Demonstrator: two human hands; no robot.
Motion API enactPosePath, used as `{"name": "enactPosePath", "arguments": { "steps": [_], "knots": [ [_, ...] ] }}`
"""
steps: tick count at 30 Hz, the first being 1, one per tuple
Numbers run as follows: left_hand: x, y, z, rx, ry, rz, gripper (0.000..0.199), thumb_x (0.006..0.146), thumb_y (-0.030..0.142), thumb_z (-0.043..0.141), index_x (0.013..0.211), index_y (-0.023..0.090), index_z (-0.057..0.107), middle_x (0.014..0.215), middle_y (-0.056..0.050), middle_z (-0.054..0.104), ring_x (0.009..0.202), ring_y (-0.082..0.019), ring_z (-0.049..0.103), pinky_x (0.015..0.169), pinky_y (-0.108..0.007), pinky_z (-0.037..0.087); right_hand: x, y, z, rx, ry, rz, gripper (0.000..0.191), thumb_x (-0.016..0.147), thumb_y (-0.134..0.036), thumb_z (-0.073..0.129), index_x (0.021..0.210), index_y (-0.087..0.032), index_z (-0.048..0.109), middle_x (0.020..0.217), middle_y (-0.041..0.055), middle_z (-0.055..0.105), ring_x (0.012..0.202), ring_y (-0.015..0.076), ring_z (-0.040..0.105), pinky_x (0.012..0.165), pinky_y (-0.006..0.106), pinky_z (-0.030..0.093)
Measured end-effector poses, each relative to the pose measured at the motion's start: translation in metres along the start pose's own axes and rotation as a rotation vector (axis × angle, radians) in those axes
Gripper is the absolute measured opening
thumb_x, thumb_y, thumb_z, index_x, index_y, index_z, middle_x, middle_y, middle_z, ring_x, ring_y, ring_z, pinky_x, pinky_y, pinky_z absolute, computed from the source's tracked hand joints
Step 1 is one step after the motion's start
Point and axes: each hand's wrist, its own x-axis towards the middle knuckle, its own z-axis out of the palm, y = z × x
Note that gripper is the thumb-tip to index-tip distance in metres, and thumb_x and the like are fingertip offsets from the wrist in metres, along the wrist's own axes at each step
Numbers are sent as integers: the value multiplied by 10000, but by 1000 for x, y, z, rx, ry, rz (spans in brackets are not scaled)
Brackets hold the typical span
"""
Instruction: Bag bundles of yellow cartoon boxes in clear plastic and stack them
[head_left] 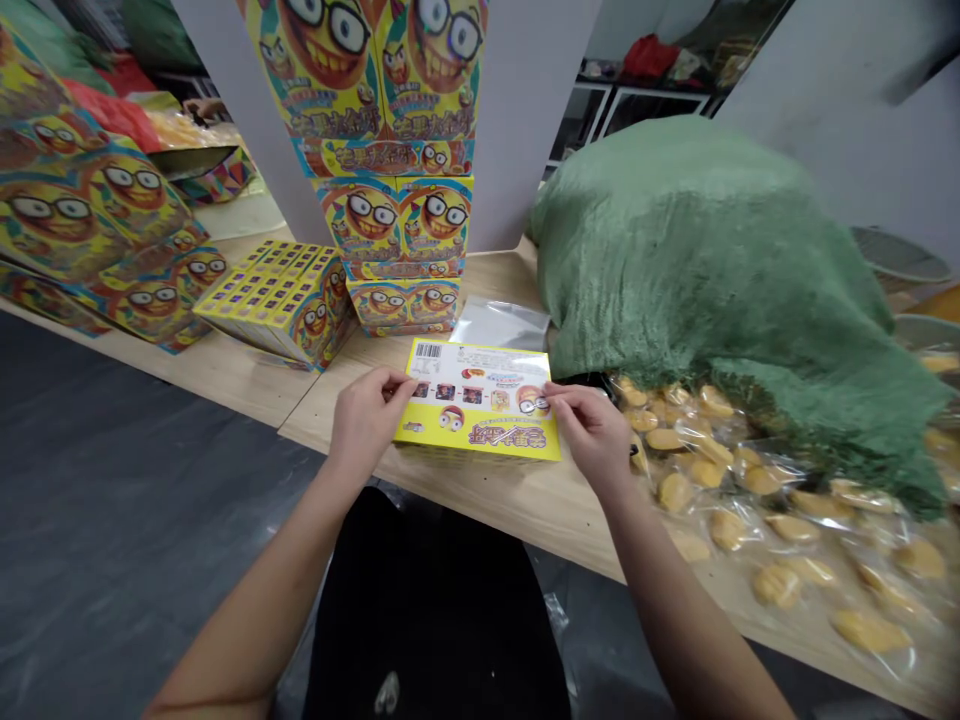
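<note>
Steering my left hand (366, 420), its fingers (391, 386) clamped on the flat yellow carton (478, 400) on the table (480, 495), and my right hand (591, 432) gripping its other end; a slipped grip could skid it into the bagged pastries (720, 510).

Packing workshop, stacked printed cartons (394, 215)

Flat yellow printed cardboard box (480, 400), white barcode panel uppermost, long side toward me, on the pale wooden tabletop (480, 500); my left hand (366, 420) and right hand (592, 435) hold its short ends.
</note>
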Motion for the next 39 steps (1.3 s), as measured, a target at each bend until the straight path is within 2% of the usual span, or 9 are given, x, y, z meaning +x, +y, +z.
{"name": "enactPosePath", "arguments": {
  "steps": [12, 20, 24, 27, 29, 32, 34, 36, 39],
  "knots": [
    [3, 2, 8, 259, 63, 176, 164, 840, 295, 502, 756, 191, 597, 728, -36, 626, 720, -191, 585, 659, -286, 407, -2, -2, 8, -86, 59, -24, 143, 866, -254, 538, 770, -232, 642, 904, 72, 689, 909, 215, 644, 805, 407, 523],
    [5, 5, 12, 310, 82, 170, 138, 840, 267, 491, 750, 194, 563, 740, -40, 614, 734, -199, 580, 666, -295, 405, 1, -2, 13, -201, 124, -45, 133, 837, -251, 575, 715, -221, 619, 874, 80, 620, 879, 216, 596, 782, 402, 514],
    [7, 5, 14, 330, 50, 161, 148, 844, 274, 481, 741, 192, 549, 754, -51, 609, 766, -214, 583, 677, -310, 417, 4, 5, 17, -148, 113, 101, 89, 788, -283, 620, 738, -213, 597, 930, 85, 558, 882, 211, 576, 711, 370, 531],
    [12, -3, 9, 286, 22, 97, 165, 839, 328, 506, 879, 182, 570, 788, -58, 606, 780, -227, 591, 688, -331, 449, 6, 21, 18, 88, 111, 314, 197, 741, -305, 657, 868, -220, 533, 866, 42, 567, 750, 174, 594, 622, 323, 539],
    [15, -5, 1, 248, 42, 77, 328, 816, 371, 547, 1058, 150, 548, 880, -93, 612, 844, -248, 599, 728, -361, 478, 5, 29, 14, 185, 128, 424, 238, 752, -324, 633, 923, -218, 505, 803, 27, 587, 704, 180, 605, 600, 336, 543],
    [11, 5, -10, 261, 172, 274, 450, 844, 328, 509, 1240, 117, 482, 1198, -178, 551, 1173, -285, 499, 969, -430, 412, 5, 22, 7, 18, 165, 335, 243, 835, -348, 530, 1029, -202, 540, 907, 92, 644, 855, 236, 634, 729, 428, 546],
    [2, 19, -10, 330, 127, 503, 444, 888, 292, 432, 1309, 152, 453, 1358, -147, 478, 1336, -267, 350, 1111, -464, 247, 4, 1, 8, -219, 61, 74, 335, 887, -363, 470, 1174, -202, 537, 1151, 134, 618, 1126, 269, 555, 950, 499, 446],
    [-9, 31, -2, 423, -45, 645, 468, 912, 338, 396, 1345, 166, 434, 1401, -124, 464, 1365, -261, 319, 1145, -489, 150, 3, -24, 14, -421, -193, -172, 455, 916, -406, 431, 1318, -194, 464, 1367, 128, 494, 1334, 275, 362, 1099, 530, 258],
    [-22, 24, 10, 528, -185, 630, 611, 900, 478, 395, 1385, 106, 385, 1442, -174, 401, 1362, -289, 326, 1140, -505, 157, 0, -44, 20, -619, -481, -229, 595, 920, -513, 380, 1403, -165, 377, 1468, 117, 366, 1397, 293, 233, 1127, 566, 125]
  ]
}}
